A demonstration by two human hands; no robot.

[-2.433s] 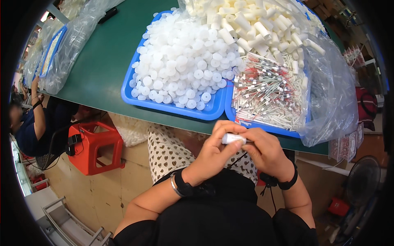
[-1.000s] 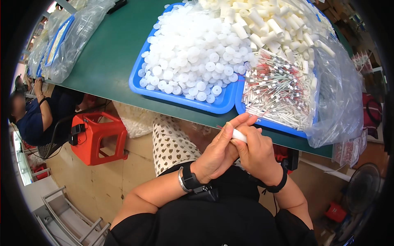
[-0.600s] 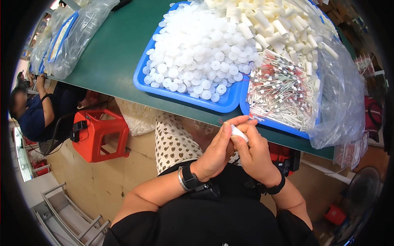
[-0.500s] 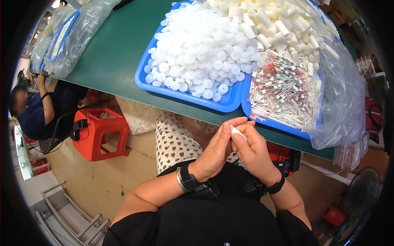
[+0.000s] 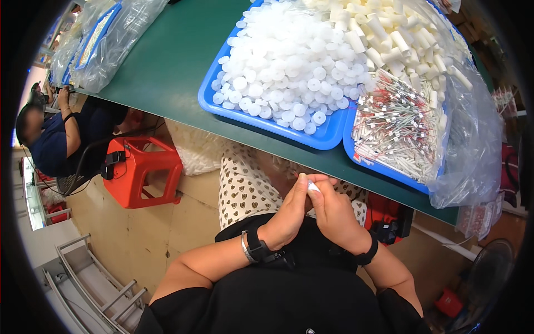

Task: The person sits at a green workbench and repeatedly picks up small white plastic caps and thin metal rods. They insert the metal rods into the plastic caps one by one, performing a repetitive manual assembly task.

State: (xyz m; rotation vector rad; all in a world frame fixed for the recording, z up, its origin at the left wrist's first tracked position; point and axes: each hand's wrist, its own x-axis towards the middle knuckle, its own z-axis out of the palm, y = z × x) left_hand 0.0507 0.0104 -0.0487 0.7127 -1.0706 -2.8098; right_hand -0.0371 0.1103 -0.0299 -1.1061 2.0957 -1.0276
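Close together over my lap, both hands are closed round a small white piece (image 5: pixel 314 186), just off the table's front edge. My right hand (image 5: pixel 340 220) has it between thumb and curled fingers, and only a short stretch of it shows. My left hand (image 5: pixel 289 214) presses against the same piece with its thumb raised; its fingers are partly covered. Beyond them lie a blue tray (image 5: pixel 261 123) heaped with translucent white discs (image 5: pixel 289 72) and a second blue tray (image 5: pixel 384 177) of thin white sticks with red and grey wires (image 5: pixel 397 117).
Cream cylinders (image 5: pixel 384 36) are piled behind the wired sticks, beside a clear plastic bag (image 5: pixel 470 139). The trays stand on a green table (image 5: pixel 161 72). A red stool (image 5: pixel 136 178) is at left, near a seated person (image 5: pixel 58 133). A fan (image 5: pixel 492 273) stands at lower right.
Both hands have drawn slightly toward me, still together round the white piece, and less of it shows. The view has shifted, so trays and stool appear further right.
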